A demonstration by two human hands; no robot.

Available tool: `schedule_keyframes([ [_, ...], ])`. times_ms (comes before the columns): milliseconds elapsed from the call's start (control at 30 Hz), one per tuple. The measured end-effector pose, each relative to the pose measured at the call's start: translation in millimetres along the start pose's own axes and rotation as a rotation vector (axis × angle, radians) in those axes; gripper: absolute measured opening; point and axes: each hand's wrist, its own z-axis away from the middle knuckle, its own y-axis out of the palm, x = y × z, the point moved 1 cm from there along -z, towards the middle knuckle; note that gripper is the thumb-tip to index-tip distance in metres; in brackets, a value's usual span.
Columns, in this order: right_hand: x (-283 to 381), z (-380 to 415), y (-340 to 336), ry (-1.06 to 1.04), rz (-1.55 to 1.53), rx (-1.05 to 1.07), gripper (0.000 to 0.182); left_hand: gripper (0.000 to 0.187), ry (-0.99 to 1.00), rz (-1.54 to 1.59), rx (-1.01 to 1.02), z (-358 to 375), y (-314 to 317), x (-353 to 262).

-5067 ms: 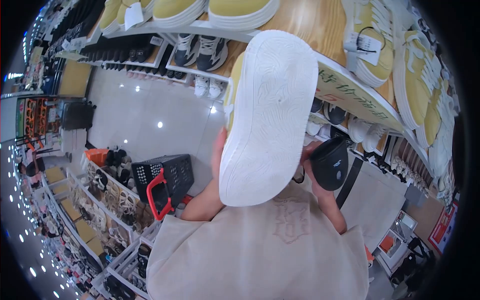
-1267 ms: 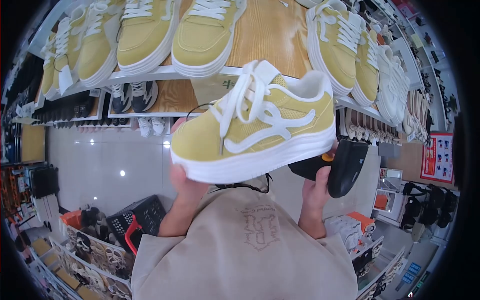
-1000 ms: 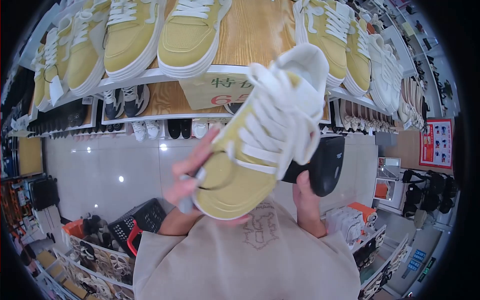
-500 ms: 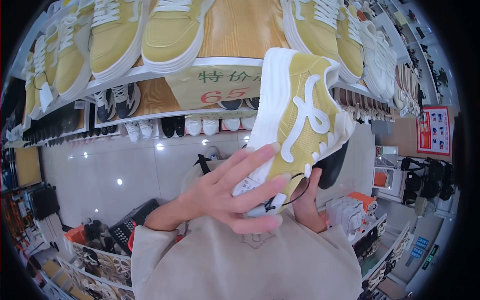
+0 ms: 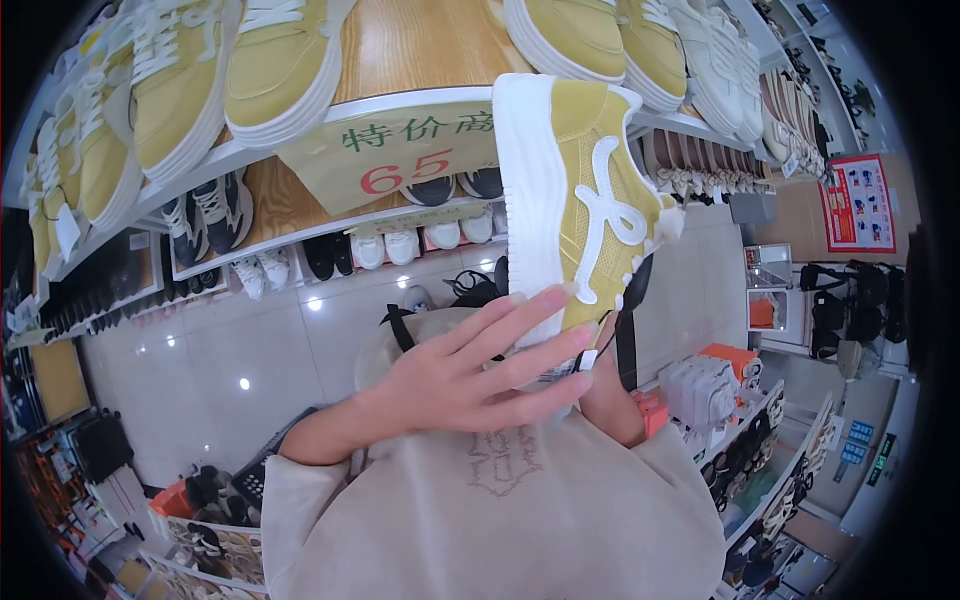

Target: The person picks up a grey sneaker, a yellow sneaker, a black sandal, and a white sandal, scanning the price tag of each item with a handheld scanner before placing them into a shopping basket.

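A yellow sneaker point(image 5: 600, 205) with a thick white sole and a white looping side emblem stands on end between my hands, heel up. My left hand point(image 5: 475, 370) is on its lower end, fingers laid across the sole and the yellow upper. From the right, my right hand point(image 5: 607, 395) supports the same end from behind; its fingers are mostly hidden by the shoe. A small white tag point(image 5: 588, 360) on a dark cord hangs close to my left fingertips.
Ahead, a wooden shelf point(image 5: 415, 50) carries several matching yellow sneakers point(image 5: 280, 75). A price sign point(image 5: 400, 155) reading 65 hangs from its edge. Dark sneakers point(image 5: 225, 210) sit on the lower shelf. Shoe racks point(image 5: 745, 430) stand behind at both sides.
The view has shifted, so the shelf sneakers appear further left. The held sneaker has turned slightly and shows more of its sole. The tag is now largely covered by my left fingers.
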Motion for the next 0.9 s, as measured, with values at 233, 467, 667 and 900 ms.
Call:
schedule_keyframes([
  [233,3.8,-0.4,-5.8,-0.019,-0.044,0.051,0.078,0.096,-0.342,0.500,-0.270,7.8,11.9,47.0],
  [467,-2.7,-5.4,-10.4,0.024,-0.099,0.117,0.078,0.101,-0.845,1.140,-0.445,-11.2,-3.4,44.7],
  [667,-4.2,-7.5,-12.1,0.066,-0.140,0.178,0.077,0.089,-0.990,1.327,-0.439,-8.5,-6.6,40.9],
  [900,-4.6,-8.6,-14.2,0.137,-0.180,0.250,0.077,0.095,-0.979,1.059,-0.569,7.8,-11.6,36.7],
])
